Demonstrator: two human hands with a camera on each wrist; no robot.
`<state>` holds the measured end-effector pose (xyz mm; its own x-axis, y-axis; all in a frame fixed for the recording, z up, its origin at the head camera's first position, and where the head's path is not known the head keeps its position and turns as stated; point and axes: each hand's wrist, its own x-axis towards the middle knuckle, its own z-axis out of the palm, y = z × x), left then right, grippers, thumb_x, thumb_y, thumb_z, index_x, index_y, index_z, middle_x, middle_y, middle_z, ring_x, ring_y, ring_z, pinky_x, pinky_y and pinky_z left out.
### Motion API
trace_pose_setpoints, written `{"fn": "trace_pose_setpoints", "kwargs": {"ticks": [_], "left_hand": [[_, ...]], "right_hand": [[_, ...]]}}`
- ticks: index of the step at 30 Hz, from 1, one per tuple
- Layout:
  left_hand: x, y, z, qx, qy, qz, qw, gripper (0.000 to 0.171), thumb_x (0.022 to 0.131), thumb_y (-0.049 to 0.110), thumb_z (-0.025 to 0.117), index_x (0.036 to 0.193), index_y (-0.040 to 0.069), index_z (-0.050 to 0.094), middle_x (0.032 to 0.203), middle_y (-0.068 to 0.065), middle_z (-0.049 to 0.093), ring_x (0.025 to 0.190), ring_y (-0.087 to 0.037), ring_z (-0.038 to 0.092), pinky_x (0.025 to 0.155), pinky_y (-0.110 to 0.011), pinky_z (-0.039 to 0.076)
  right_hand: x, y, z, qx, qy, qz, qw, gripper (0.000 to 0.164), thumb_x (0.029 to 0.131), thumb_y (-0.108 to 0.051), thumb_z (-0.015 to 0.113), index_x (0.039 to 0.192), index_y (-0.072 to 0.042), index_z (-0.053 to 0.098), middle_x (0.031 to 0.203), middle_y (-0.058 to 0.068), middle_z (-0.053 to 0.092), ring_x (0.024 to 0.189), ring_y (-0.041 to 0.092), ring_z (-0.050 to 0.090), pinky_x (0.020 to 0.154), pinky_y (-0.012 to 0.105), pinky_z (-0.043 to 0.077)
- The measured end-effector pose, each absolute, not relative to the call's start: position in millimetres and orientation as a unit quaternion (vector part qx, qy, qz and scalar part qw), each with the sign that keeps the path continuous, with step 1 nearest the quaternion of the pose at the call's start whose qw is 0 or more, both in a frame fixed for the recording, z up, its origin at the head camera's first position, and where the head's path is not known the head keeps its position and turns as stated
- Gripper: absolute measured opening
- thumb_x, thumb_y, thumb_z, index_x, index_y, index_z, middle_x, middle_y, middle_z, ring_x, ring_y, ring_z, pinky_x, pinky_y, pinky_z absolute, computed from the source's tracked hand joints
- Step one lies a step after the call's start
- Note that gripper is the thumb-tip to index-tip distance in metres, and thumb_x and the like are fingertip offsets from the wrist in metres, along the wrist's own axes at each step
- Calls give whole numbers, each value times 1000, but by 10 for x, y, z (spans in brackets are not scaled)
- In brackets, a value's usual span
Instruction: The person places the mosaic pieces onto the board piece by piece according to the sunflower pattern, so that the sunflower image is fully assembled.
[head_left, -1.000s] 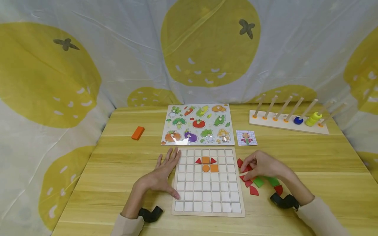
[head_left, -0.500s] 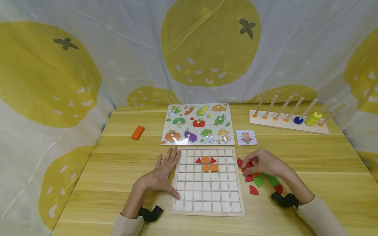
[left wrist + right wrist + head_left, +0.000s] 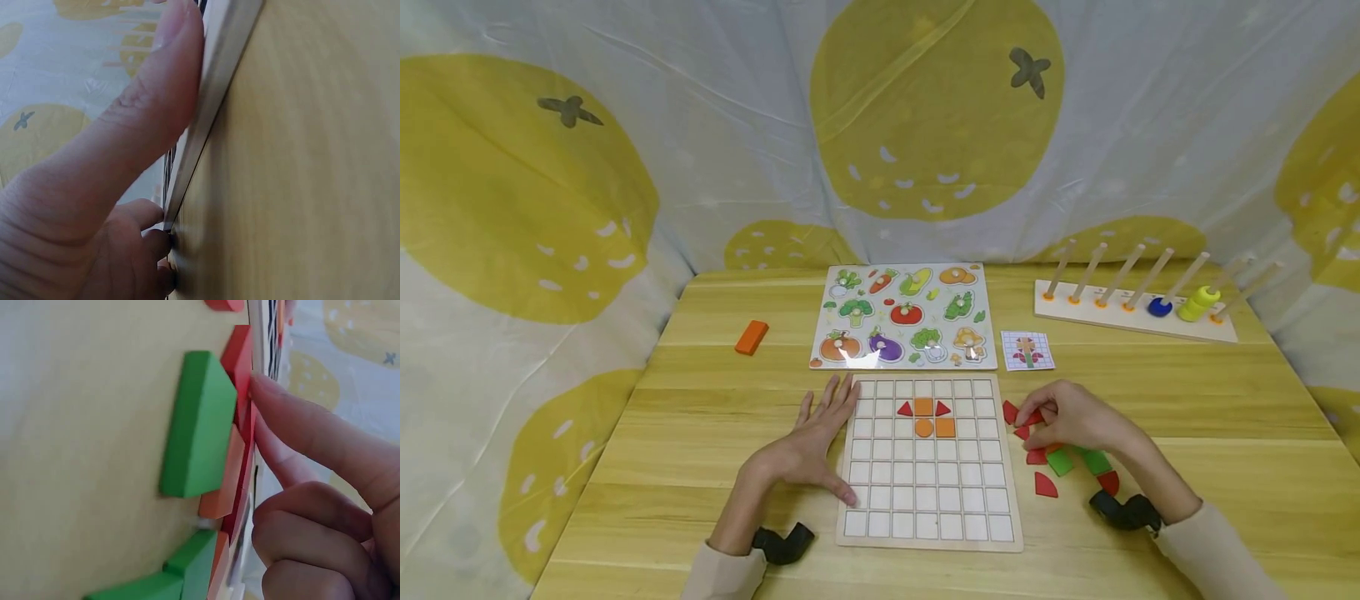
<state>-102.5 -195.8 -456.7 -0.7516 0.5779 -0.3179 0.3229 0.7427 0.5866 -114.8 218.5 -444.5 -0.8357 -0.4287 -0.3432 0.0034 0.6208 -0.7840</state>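
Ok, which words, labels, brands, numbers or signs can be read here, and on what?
No text is readable in any view.
Peg board: tiny marks by the pegs, too small to read.
Vegetable board, picture card, gridded board: no lettering visible.

The right hand (image 3: pixel 1070 417) hides part of the coloured pieces (image 3: pixel 1060 462); whether it pinches one is unclear. The head view's bottom edge cuts off both sleeves (image 3: pixel 1217 550). Details on the card (image 3: pixel 1027 351) are too small.
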Motion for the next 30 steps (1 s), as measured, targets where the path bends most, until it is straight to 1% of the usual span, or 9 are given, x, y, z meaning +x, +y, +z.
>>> {"fn": "trace_pose_setpoints", "kwargs": {"ticks": [4,10,15,18,22,27,30], "left_hand": [[-1025,-1954,-4567,253,899,258,247,155,60,48,99,166,7,-7,173,-13,-21,160,-37,-21,125,-65,-18],[-1026,-1943,-4564,249,901,255,249,156,59,49,99,166,9,-7,173,-11,-21,160,-35,-21,126,-64,-18],[-1022,-1934,-4554,247,900,259,249,156,58,47,99,166,9,-7,173,-11,-21,160,-35,-21,126,-63,-18],[-1022,-1932,-4553,246,900,258,250,156,58,48,99,166,9,-7,173,-10,-21,160,-34,-21,126,-63,-18],[-1026,-1933,-4553,247,901,255,251,156,59,48,99,166,10,-7,173,-10,-21,160,-34,-21,127,-63,-18],[-1023,-1944,-4552,246,900,257,251,156,59,47,99,166,9,-7,173,-10,-21,160,-34,-21,127,-63,-17],[-1021,-1947,-4550,246,900,257,251,156,59,47,99,166,9,-7,173,-10,-21,160,-35,-21,127,-63,-17]], "right_hand": [[-1153,2214,-4442,-123,864,-414,260,20,79,-10,88,95,-7,77,63,-3,49,57,10,43,51,20,34],[-1160,2203,-4458,-135,872,-408,235,21,78,-13,90,92,-8,76,60,-5,44,55,8,42,51,21,34],[-1156,2186,-4461,-133,876,-405,226,21,76,-11,91,91,-8,76,60,-6,42,54,7,41,51,20,34],[-1153,2177,-4455,-129,877,-404,226,19,78,-11,89,92,-8,76,59,-6,41,54,7,40,50,20,33],[-1151,2155,-4440,-128,875,-412,221,19,81,-13,88,95,-7,78,60,-7,38,54,6,36,51,20,30],[-1119,1975,-4432,-144,861,-434,224,19,82,-16,87,98,-9,79,60,-6,34,54,6,32,50,20,25],[-1085,1772,-4425,-157,858,-434,223,18,81,-16,89,95,-11,80,59,-6,34,55,7,32,50,20,23]]}}
